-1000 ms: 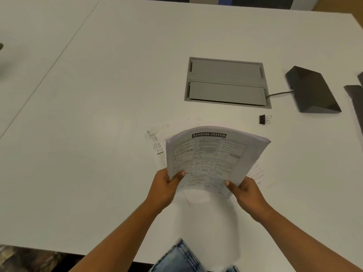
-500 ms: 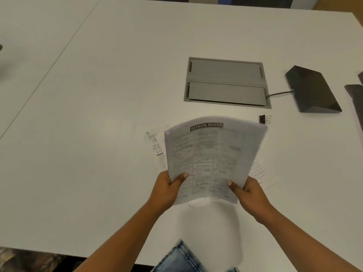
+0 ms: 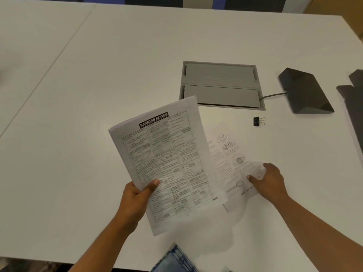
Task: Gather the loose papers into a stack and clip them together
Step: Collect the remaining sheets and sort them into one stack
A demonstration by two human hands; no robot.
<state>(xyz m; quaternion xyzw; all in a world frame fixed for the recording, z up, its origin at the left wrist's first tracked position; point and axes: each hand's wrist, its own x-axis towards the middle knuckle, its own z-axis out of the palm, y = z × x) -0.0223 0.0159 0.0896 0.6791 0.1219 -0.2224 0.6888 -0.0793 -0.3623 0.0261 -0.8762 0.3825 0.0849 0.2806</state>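
A grey hatch panel [image 3: 221, 85] is sitting recessed in the white table [image 3: 98, 75], a cable [image 3: 272, 95] is running from it to a dark wedge-shaped device [image 3: 304, 92], and blue denim [image 3: 173, 260] is showing at the near edge.

Paper stack [image 3: 167, 163] above table [image 3: 78, 95], loose sheet [image 3: 231, 161] to right; binder clip [image 3: 258, 121] behind sheet.

Bright, even overhead light on the white table [image 3: 98, 79], no hard glare. Soft diffuse shadows only, faint under the black wedge device [image 3: 306, 91]. Wide-angle bowing of table edges toward corners; slight blur on the printed stack [image 3: 167, 163], fine print unreadable.
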